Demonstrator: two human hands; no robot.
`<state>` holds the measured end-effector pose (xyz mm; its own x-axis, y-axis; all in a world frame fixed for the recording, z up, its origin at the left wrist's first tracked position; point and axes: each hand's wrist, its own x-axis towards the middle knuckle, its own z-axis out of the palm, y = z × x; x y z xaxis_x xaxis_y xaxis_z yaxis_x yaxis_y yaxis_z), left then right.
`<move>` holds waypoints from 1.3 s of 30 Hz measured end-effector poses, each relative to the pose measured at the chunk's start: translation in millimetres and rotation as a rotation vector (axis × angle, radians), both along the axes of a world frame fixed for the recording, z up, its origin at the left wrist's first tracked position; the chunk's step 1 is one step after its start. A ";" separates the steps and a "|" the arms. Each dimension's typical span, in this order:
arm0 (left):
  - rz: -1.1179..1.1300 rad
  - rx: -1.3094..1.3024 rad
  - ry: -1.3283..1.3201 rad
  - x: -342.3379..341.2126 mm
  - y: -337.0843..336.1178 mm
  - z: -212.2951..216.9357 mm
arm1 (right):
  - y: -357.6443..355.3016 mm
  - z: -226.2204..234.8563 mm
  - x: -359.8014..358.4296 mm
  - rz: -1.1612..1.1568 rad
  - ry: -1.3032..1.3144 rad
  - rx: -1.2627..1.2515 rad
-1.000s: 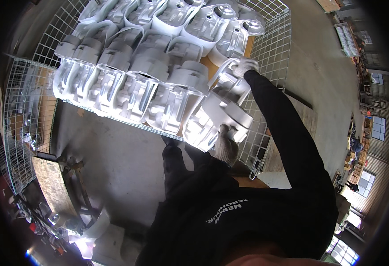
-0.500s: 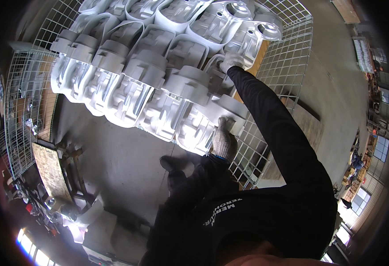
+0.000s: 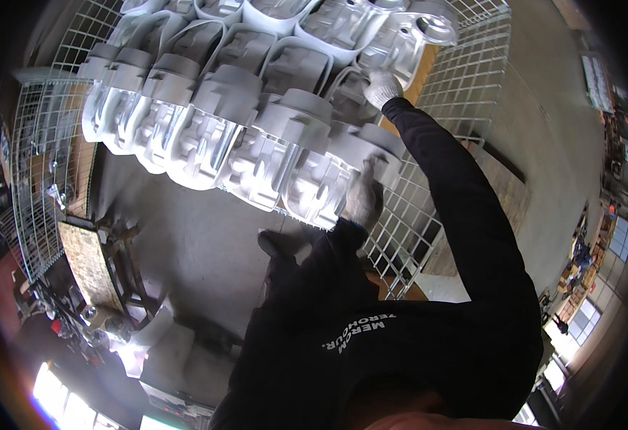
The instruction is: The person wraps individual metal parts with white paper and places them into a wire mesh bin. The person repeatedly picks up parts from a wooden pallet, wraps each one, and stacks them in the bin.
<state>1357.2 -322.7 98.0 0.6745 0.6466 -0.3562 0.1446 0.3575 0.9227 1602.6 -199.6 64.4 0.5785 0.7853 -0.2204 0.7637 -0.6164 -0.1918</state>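
Note:
A grey cast-metal housing (image 3: 362, 147) with a thick round end sits at the near right corner of a packed row. My left hand (image 3: 364, 201), in a knitted glove, is closed at its near side with the fingers on the round end. At its far end, my gloved right hand (image 3: 382, 87) is closed on the edge; the fingertips are partly hidden. Directly left stands a like metal housing (image 3: 296, 118). White curved dividers (image 3: 328, 66) wrap round the housings behind.
A wire mesh cage (image 3: 464, 93) rises on the right, with a wooden board (image 3: 420, 82) inside it. Another mesh cage (image 3: 38, 165) stands at the left. Below it is a worn wooden bench (image 3: 88, 265). Concrete floor (image 3: 199, 236) shows before the row.
The view has shifted a little, so the row sits higher in the picture. Both hands stay at the corner housing, which appears slightly farther from me.

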 end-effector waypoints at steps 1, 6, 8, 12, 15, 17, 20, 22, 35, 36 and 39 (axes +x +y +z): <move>0.148 -0.453 -0.025 3.1 2.8 -3.6 | -7.5 15.2 -2.8 0.041 -0.013 -0.023; -0.245 0.381 0.016 -31.9 21.9 -11.0 | -34.7 103.6 2.6 0.085 0.032 -0.002; -0.315 0.314 0.037 -64.3 35.1 -8.6 | -67.9 137.4 -6.8 0.038 0.197 0.272; -0.372 0.838 -0.072 -183.6 71.2 -7.4 | -121.0 184.1 -72.9 -0.167 0.309 0.251; -0.203 0.090 0.063 -288.3 88.5 -21.2 | -161.2 215.1 -166.4 -0.220 0.386 0.447; 0.107 -0.343 0.227 -364.3 95.7 -41.5 | -183.8 224.1 -244.4 -0.337 0.500 0.441; 0.239 -0.348 0.518 -485.6 106.9 -82.6 | -219.0 208.2 -360.7 -0.313 0.598 0.386; 0.276 -0.380 0.660 -557.4 110.9 -104.0 | -231.3 169.2 -420.1 -0.422 0.657 0.234; 0.162 -0.305 0.528 -617.9 92.5 -53.5 | -204.7 -128.4 -517.5 -0.351 0.737 -0.319; 0.139 -0.297 0.559 -618.0 82.4 -49.5 | -191.0 -155.2 -514.9 -0.423 0.794 -0.337; -0.009 -0.173 0.602 -640.3 50.0 -40.6 | -169.8 -213.5 -518.2 -0.505 0.848 -0.324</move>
